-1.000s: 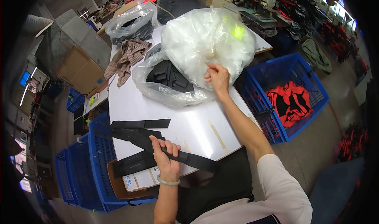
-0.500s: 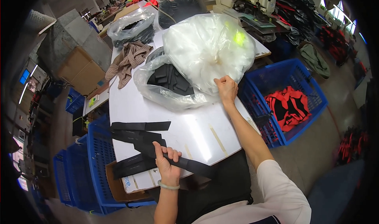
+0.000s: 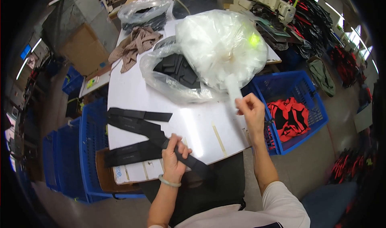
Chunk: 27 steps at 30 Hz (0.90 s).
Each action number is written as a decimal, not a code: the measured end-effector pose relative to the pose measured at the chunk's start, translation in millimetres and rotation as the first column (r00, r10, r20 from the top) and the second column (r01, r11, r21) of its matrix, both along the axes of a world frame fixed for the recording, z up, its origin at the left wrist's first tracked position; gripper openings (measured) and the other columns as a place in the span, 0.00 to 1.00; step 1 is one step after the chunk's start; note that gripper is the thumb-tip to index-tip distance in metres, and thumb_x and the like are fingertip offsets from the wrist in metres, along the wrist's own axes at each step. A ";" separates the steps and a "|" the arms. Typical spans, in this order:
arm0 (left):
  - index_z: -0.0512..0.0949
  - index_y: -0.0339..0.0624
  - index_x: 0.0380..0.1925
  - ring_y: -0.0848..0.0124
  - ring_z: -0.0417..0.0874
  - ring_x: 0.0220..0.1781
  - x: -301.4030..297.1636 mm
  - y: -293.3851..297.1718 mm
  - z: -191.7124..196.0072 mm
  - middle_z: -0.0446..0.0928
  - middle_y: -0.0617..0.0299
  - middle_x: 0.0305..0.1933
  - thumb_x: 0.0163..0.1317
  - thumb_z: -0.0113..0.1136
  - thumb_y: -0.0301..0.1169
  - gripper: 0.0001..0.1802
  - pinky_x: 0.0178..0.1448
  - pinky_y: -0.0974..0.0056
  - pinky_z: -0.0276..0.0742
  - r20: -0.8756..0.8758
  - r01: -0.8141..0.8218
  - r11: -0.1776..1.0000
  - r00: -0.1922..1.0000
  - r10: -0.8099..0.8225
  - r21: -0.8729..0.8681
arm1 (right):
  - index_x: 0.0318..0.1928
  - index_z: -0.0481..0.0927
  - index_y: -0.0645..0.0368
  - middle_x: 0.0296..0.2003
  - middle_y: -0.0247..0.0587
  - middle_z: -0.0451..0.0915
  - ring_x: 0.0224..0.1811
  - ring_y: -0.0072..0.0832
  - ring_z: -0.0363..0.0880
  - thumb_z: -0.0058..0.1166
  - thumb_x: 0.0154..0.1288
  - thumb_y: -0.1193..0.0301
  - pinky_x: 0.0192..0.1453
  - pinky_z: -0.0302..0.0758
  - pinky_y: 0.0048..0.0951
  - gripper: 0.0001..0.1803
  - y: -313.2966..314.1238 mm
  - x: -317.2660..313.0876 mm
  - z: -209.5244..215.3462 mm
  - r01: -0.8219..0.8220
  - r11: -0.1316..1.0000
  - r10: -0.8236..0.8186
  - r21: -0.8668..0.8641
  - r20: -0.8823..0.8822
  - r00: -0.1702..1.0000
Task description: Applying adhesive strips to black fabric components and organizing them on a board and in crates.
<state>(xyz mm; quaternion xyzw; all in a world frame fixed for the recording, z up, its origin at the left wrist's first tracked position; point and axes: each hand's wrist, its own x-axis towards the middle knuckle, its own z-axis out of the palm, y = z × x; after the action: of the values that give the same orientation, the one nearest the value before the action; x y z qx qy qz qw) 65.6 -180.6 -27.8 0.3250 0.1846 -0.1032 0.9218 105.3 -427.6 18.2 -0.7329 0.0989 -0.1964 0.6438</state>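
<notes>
Workshop interior. White table (image 3: 124,87); grey floor (image 3: 299,167) beyond its right edge; grey panels (image 3: 64,27) past its far left corner; bright windows (image 3: 364,51) beyond its far right corner; tube lights (image 3: 36,46) well beyond both sides.

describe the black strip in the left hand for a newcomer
Find the white table, then the left hand at its near edge. The black strip runs through that fist. Unlike the other black strips, its end juts past that edge.

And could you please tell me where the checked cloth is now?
In the head view, the checked cloth lies at upper left on the white table, left of the nearer open bag holding black pieces.
</notes>
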 end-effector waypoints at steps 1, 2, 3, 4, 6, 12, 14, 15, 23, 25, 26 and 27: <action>0.75 0.37 0.37 0.74 0.65 0.13 0.0 -11.7 6.3 0.66 0.66 0.17 0.66 0.58 0.37 0.13 0.30 0.65 0.74 0.013 0.072 0.996 0.997 -0.072 0.051 | 0.26 0.75 0.65 0.30 0.40 0.82 0.29 0.18 0.77 0.60 0.59 0.74 0.37 0.76 0.23 0.09 10.8 -14.3 -3.2 -0.144 0.989 0.147 -0.037 0.081 0.986; 0.75 0.35 0.44 0.75 0.64 0.14 0.8 -22.3 15.1 0.67 0.66 0.19 0.67 0.56 0.37 0.15 0.30 0.65 0.72 0.020 0.138 0.984 0.990 -0.141 0.109 | 0.27 0.75 0.65 0.35 0.41 0.82 0.32 0.16 0.77 0.59 0.60 0.76 0.39 0.76 0.22 0.08 21.1 -23.8 -6.9 -0.288 0.955 0.296 -0.072 0.156 0.942; 0.72 0.32 0.50 0.75 0.66 0.14 0.4 -28.2 20.6 0.69 0.64 0.22 0.67 0.56 0.35 0.18 0.30 0.65 0.73 0.065 0.146 0.984 0.986 -0.153 0.097 | 0.28 0.75 0.65 0.38 0.43 0.82 0.33 0.17 0.77 0.59 0.60 0.76 0.40 0.76 0.23 0.07 33.1 -29.9 -3.5 -0.404 0.915 0.402 -0.018 0.162 0.901; 0.68 0.29 0.55 0.74 0.67 0.14 1.0 -31.2 25.3 0.71 0.62 0.25 0.67 0.56 0.34 0.22 0.30 0.65 0.74 0.114 0.158 0.984 0.979 -0.167 0.086 | 0.29 0.76 0.66 0.40 0.45 0.81 0.35 0.18 0.78 0.59 0.60 0.77 0.42 0.76 0.23 0.07 43.3 -35.6 0.7 -0.509 0.860 0.496 0.036 0.177 0.850; 0.70 0.25 0.54 0.71 0.71 0.14 3.6 -27.5 25.9 0.74 0.59 0.27 0.61 0.62 0.28 0.25 0.29 0.65 0.78 0.249 0.137 0.990 0.959 -0.136 0.015 | 0.30 0.75 0.67 0.40 0.49 0.81 0.33 0.22 0.80 0.58 0.60 0.78 0.38 0.78 0.23 0.06 53.1 -39.3 -5.1 -0.595 0.782 0.576 0.185 0.147 0.804; 0.69 0.23 0.55 0.70 0.74 0.16 -13.2 0.6 35.3 0.78 0.54 0.30 0.54 0.63 0.22 0.28 0.24 0.68 0.74 0.344 0.150 0.985 0.924 -0.169 0.081 | 0.35 0.74 0.67 0.29 0.48 0.80 0.21 0.28 0.81 0.59 0.58 0.80 0.24 0.80 0.23 0.07 66.7 -42.9 -2.7 -0.507 0.412 0.742 0.757 0.045 0.669; 0.70 0.24 0.53 0.71 0.74 0.16 -16.8 7.3 37.2 0.77 0.54 0.30 0.52 0.63 0.19 0.27 0.22 0.71 0.71 0.382 0.155 0.969 0.898 -0.220 0.195 | 0.36 0.74 0.67 0.28 0.47 0.80 0.20 0.27 0.81 0.59 0.58 0.80 0.24 0.80 0.24 0.07 73.9 -44.4 -1.3 -0.516 0.405 0.765 0.755 0.030 0.644; 0.70 0.24 0.53 0.71 0.74 0.16 -18.6 8.8 36.3 0.77 0.54 0.30 0.52 0.63 0.19 0.27 0.22 0.71 0.71 0.382 0.157 0.969 0.897 -0.221 0.193 | 0.38 0.74 0.67 0.27 0.45 0.81 0.18 0.26 0.80 0.59 0.58 0.80 0.23 0.80 0.24 0.08 75.8 -45.7 -0.5 -0.525 0.400 0.786 0.751 0.014 0.618; 0.77 0.30 0.39 0.77 0.73 0.18 -24.8 8.6 33.6 0.77 0.58 0.27 0.50 0.65 0.18 0.15 0.21 0.75 0.68 0.374 0.060 0.974 0.917 -0.141 0.220 | 0.38 0.76 0.64 0.32 0.36 0.79 0.29 0.20 0.78 0.68 0.51 0.76 0.31 0.73 0.18 0.15 94.5 -60.1 16.9 -0.683 0.723 0.690 0.099 -0.074 0.720; 0.77 0.30 0.38 0.77 0.73 0.18 -25.2 6.3 33.8 0.76 0.59 0.26 0.50 0.65 0.17 0.14 0.21 0.75 0.68 0.363 0.042 0.969 0.923 -0.130 0.242 | 0.34 0.76 0.62 0.29 0.30 0.75 0.30 0.17 0.73 0.71 0.49 0.74 0.33 0.69 0.18 0.15 98.6 -59.1 10.8 -0.600 0.769 0.605 -0.223 -0.051 0.795; 0.77 0.31 0.37 0.78 0.72 0.18 -25.4 5.6 33.7 0.75 0.60 0.25 0.51 0.64 0.17 0.12 0.21 0.75 0.67 0.352 0.021 0.964 0.929 -0.118 0.266 | 0.34 0.76 0.62 0.29 0.30 0.75 0.30 0.17 0.73 0.71 0.49 0.74 0.33 0.69 0.18 0.15 96.2 -58.4 6.0 -0.598 0.770 0.603 -0.223 -0.052 0.796; 0.77 0.31 0.37 0.78 0.72 0.18 -25.5 6.2 33.5 0.75 0.60 0.25 0.51 0.64 0.17 0.12 0.21 0.75 0.67 0.351 0.021 0.964 0.929 -0.117 0.267 | 0.35 0.76 0.62 0.29 0.30 0.76 0.31 0.16 0.73 0.70 0.49 0.74 0.33 0.69 0.18 0.15 92.7 -57.6 2.2 -0.638 0.765 0.632 -0.091 -0.086 0.770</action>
<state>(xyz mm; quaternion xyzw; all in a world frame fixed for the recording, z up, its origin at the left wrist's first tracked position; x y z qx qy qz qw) 40.1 -174.4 5.7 0.4621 0.0112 -0.0488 0.8854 47.7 -334.9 20.4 -0.7637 -0.1499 0.0459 0.6263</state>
